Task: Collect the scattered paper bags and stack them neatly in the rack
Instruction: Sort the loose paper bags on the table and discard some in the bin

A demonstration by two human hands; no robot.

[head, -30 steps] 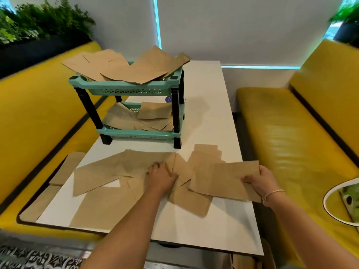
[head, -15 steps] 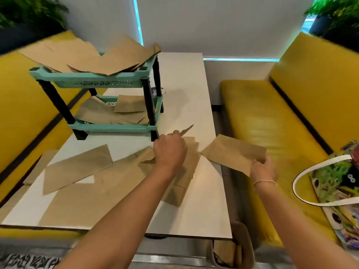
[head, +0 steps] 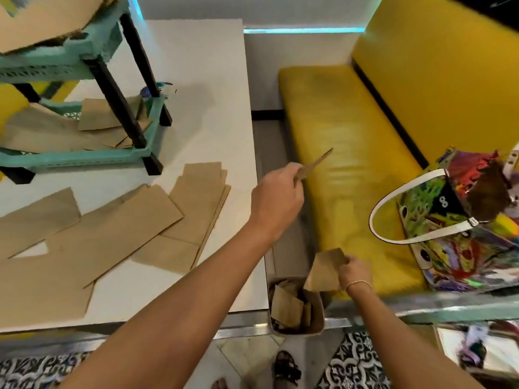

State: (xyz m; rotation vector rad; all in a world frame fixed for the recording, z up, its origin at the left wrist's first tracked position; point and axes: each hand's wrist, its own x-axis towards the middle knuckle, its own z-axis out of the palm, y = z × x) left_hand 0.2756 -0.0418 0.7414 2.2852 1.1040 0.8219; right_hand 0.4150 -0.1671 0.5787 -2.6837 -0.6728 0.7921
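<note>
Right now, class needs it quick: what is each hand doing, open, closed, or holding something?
Left hand: closed, pinching a paper bag seen edge-on.
Right hand: closed, gripping another paper bag above the bin.

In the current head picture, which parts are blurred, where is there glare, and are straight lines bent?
Head view: the teal rack at upper left is smeared by motion blur, and the floor tiles are soft; the left hand and the bags on the table are sharper. The yellow bench seat shows pale glare. The table edge bows from the wide lens.
</note>
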